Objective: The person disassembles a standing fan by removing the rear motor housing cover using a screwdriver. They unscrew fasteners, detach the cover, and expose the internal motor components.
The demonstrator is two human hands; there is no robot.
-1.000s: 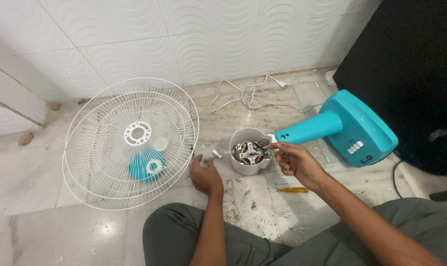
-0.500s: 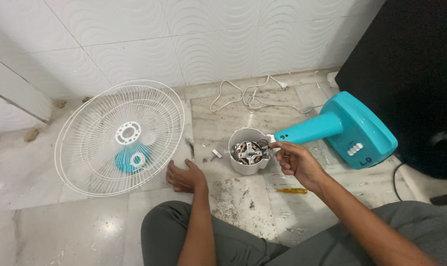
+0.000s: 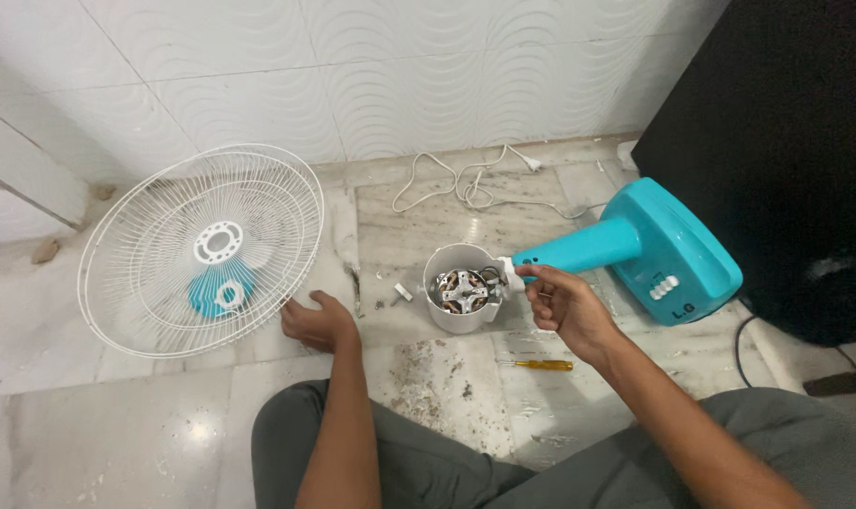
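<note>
White motor housing [image 3: 461, 294] is sitting mid-floor, open end up, windings showing, joined to the teal stand [image 3: 635, 253] lying toward the right. Right hand [image 3: 562, 303] is pinching the joint at the housing's right rim. Left hand [image 3: 317, 320] is resting open, empty, on the floor, touching the grille [image 3: 202, 247] edge. Screwdriver [image 3: 539, 364] is lying near the right wrist; cord [image 3: 466, 184] is trailing by the wall.

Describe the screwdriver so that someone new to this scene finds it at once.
Start at the turquoise fan base on the right. Nearer the person, below the right hand, a small screwdriver lies flat on the marble floor. Its yellow handle sets it apart.
</note>
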